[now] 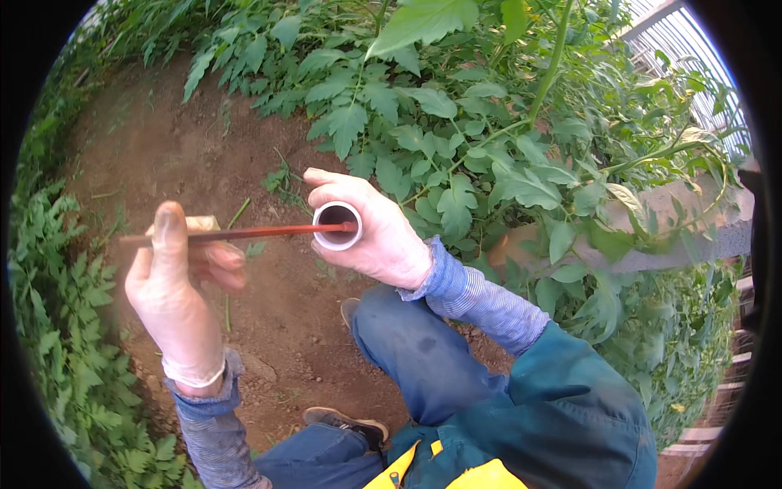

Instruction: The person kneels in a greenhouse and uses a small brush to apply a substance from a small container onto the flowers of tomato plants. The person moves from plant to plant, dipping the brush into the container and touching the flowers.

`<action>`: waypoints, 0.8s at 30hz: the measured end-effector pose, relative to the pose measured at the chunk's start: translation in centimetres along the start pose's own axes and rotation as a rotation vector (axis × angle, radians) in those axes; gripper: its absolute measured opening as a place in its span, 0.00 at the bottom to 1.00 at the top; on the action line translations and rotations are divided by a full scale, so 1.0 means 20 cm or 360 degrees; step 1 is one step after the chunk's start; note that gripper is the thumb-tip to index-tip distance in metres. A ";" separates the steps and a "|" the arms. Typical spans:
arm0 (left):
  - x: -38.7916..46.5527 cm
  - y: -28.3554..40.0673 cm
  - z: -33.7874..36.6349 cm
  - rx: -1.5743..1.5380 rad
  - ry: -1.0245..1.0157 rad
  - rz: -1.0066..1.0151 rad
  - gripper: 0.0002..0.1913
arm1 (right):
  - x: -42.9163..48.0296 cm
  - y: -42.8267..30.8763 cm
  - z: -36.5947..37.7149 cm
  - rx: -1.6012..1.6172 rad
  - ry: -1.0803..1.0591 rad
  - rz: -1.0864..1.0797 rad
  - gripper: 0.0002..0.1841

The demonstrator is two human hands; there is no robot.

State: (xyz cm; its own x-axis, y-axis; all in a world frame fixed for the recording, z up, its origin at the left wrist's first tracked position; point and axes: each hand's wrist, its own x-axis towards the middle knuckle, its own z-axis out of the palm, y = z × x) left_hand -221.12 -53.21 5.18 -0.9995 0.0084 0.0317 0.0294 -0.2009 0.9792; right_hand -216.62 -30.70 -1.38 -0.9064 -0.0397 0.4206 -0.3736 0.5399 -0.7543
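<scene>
My left hand (174, 293), in a thin translucent glove, grips a slender reddish-brown stick (269, 231) between thumb and fingers. The stick lies almost level across the view, and its right end reaches inside a small white cylindrical cup (337, 247). Around that cup my right hand (385, 235) is closed, with the cup's round opening facing the camera. The cup's inside looks dark and reddish at the stick's end; what it contains cannot be made out. Both hands are above bare soil, the right one close to tomato leaves.
Leafy tomato plants (421, 122) crowd the top and right, with a thick stem (550, 67) reaching in. More foliage (79, 342) lines the left. A pale concrete-like ledge (690, 241) runs along the right. My bent legs (409, 348) are over brown soil (269, 342).
</scene>
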 end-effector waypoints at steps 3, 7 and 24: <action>0.06 0.22 0.04 -0.0053 -0.0151 0.0010 0.22 | 0.08 -0.15 -0.06 0.0198 0.0203 0.0144 0.29; 0.05 0.39 0.15 -0.0034 -0.0356 0.0060 0.22 | 0.08 -0.29 -0.21 0.0176 0.0483 0.0116 0.29; -0.65 0.05 0.39 -0.0346 -0.0302 0.0057 0.24 | -0.86 0.19 -0.66 0.0110 0.0870 0.0537 0.29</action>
State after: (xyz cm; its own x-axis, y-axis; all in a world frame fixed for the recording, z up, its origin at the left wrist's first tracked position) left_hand -207.99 -45.86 7.28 -0.9767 0.1763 0.1223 0.0402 -0.4096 0.9114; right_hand -199.81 -16.86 -4.74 -0.7518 0.5665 0.3373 -0.1142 0.3920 -0.9128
